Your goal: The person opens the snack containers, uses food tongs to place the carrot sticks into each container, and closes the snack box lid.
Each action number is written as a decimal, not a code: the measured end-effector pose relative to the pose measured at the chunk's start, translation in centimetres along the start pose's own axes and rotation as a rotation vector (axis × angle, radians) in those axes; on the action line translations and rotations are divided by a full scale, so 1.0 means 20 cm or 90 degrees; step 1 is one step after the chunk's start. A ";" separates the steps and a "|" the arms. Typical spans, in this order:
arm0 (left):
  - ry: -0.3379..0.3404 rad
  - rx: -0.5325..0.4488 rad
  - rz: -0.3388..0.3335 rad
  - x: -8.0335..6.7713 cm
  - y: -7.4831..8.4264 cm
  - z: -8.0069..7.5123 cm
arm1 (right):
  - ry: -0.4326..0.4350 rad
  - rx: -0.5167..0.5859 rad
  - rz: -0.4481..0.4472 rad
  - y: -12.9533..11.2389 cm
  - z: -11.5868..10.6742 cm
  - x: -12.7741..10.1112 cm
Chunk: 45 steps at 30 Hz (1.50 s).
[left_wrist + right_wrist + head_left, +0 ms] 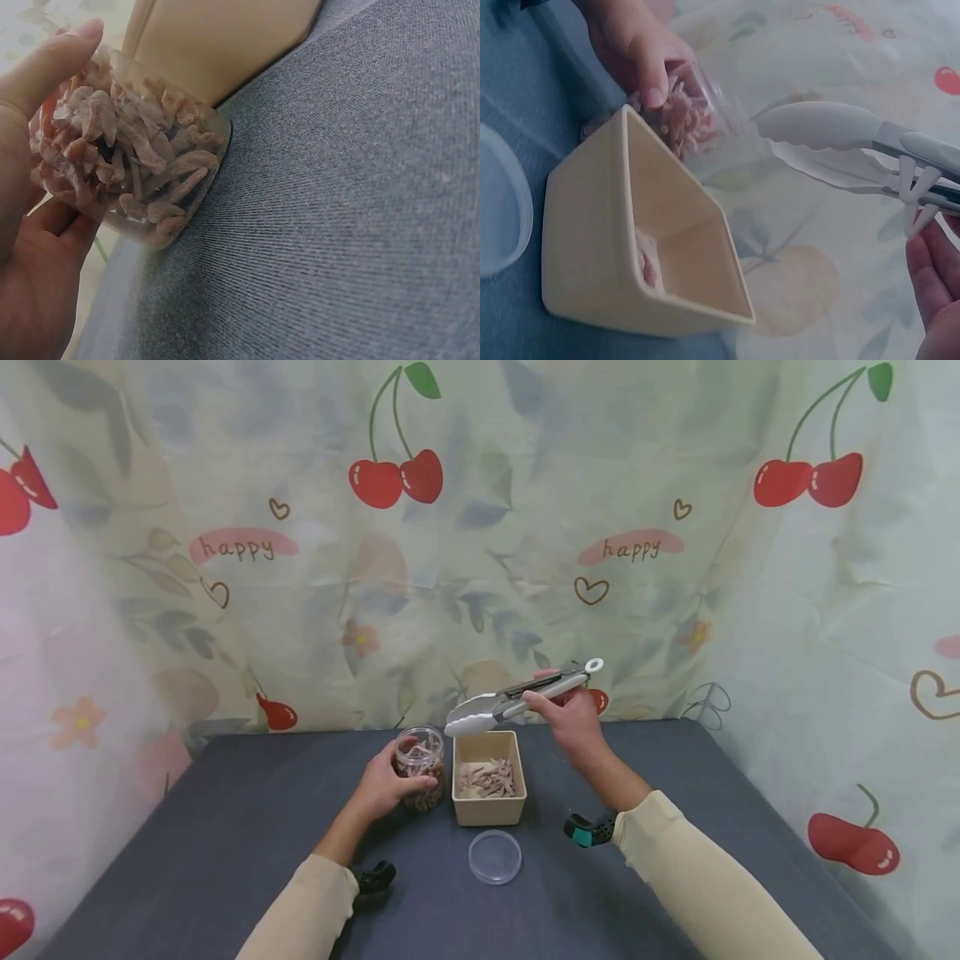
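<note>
The right hand [572,717] holds a pair of tongs [517,697] by the handle end, fingers curled round the two arms, and the tongs hang in the air with nothing between their pale scoop tips, which in the right wrist view stand slightly apart. Their long axis runs from the ringed end behind that grip, forward and to the person's left, dipping a little toward the tips. Directly below those tips, and just below and left of the gripping hand, sits a cream square box [489,810] on the dark cloth tabletop [675,777], with a small heap of pinkish-brown strips [487,778] on its floor. Touching or almost touching the box's left wall is a clear jar [420,768], packed with the same strips and open at the top, and the left hand [386,787] grips it, thumb and fingers wrapped round its side. So the box lies nearer the tongs than the jar does, the jar a short step farther left beyond the tips, and the right hand is the one placed over both. A clear round lid [495,857] lies flat on the cloth, toward the person from the box and apart from either hand. The jar's mouth is hard to read from the head camera, the left wrist view cuts off its top, and the right wrist view hides most of the box's contents behind its near wall.
</note>
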<state>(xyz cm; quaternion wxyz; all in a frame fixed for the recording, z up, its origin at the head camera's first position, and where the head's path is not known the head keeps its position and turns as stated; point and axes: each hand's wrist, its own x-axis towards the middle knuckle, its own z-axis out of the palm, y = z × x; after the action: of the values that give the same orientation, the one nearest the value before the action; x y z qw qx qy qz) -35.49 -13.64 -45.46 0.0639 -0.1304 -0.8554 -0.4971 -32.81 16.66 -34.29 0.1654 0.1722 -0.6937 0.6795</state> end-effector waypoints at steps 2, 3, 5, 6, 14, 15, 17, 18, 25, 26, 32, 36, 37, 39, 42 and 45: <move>0.000 0.004 -0.001 0.00 0.00 0.00 | 0.000 0.000 -0.004 0.00 -0.02 0.00; 0.000 0.006 -0.001 0.00 0.00 0.00 | -0.001 -0.001 -0.006 0.00 -0.03 -0.01; 0.002 0.006 0.000 0.00 0.00 0.00 | -0.003 -0.004 -0.010 0.01 -0.05 -0.01; 0.003 0.007 0.001 0.00 0.00 0.00 | -0.006 -0.005 -0.010 0.01 -0.06 -0.01; -0.002 0.008 -0.007 0.00 0.01 -0.01 | -0.030 -0.055 -0.007 0.05 -0.12 -0.01; -0.004 0.005 -0.009 0.00 0.01 -0.01 | -0.033 -0.062 -0.007 0.05 -0.13 -0.01; -0.006 0.002 -0.010 0.00 0.01 -0.01 | -0.043 -0.070 -0.007 0.06 -0.13 -0.01; -0.006 0.002 -0.010 0.00 0.01 -0.01 | -0.048 -0.074 -0.007 0.06 -0.14 -0.01; -0.003 0.005 -0.011 0.00 0.01 -0.01 | -0.077 -0.087 0.023 0.06 -0.13 -0.01; -0.003 0.005 -0.012 0.00 0.01 0.00 | -0.080 -0.085 0.027 0.06 -0.13 -0.01; -0.006 0.002 -0.014 0.00 0.00 0.00 | -0.105 -0.069 0.038 0.07 -0.13 0.00; -0.003 0.000 -0.013 0.00 0.01 0.00 | -0.117 -0.065 0.036 0.07 -0.13 0.00; -0.003 0.001 -0.012 0.00 0.01 0.00 | -0.119 -0.068 0.035 0.07 -0.13 0.00; -0.002 0.003 -0.012 -0.01 0.01 0.00 | -0.121 -0.073 0.031 0.07 -0.13 0.00; 0.000 0.006 -0.009 -0.01 0.01 -0.01 | -0.129 -0.078 0.027 0.08 -0.13 0.00; 0.000 0.006 -0.007 -0.01 0.01 -0.01 | -0.144 -0.085 0.029 0.08 -0.14 0.01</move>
<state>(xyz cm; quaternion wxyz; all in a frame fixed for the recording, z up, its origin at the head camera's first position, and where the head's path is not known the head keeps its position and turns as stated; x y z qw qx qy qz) -35.33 -13.70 -45.26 0.0619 -0.1249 -0.8587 -0.4932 -33.66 19.43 -35.49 0.0817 0.2207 -0.7553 0.6117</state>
